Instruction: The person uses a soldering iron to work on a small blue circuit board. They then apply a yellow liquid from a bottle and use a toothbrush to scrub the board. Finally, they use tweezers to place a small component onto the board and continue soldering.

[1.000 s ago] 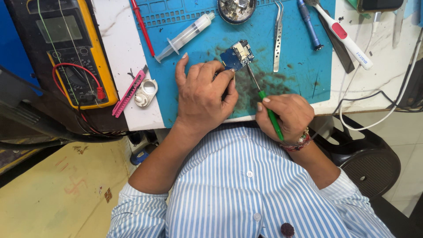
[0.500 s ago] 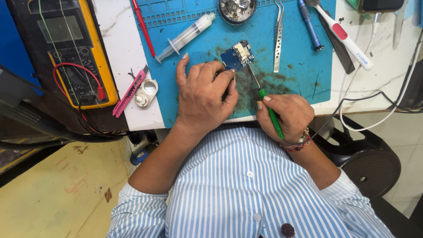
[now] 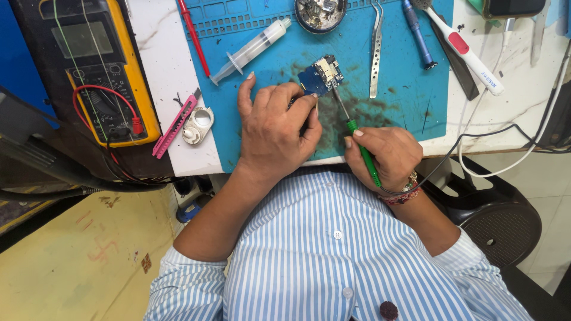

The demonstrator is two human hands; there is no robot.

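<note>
You hold a small board down and poke it with a green tool.

Your left hand (image 3: 278, 128) pinches the little blue circuit board (image 3: 320, 75) on the blue mat (image 3: 404, 95), just above the middle of the frame. Your right hand (image 3: 385, 156) is closed around the green tool (image 3: 357, 142), and its thin tip touches the board. A syringe (image 3: 253, 49) and tweezers (image 3: 375, 50) lie near, at the top. A yellow meter (image 3: 95, 65) sits upper left on the counter (image 3: 160, 71).

The mat (image 3: 404, 101) is blue, the board (image 3: 318, 76) darker blue. The tool's handle (image 3: 364, 156) is green. The shirt (image 3: 333, 249) has blue-white stripes.
</note>
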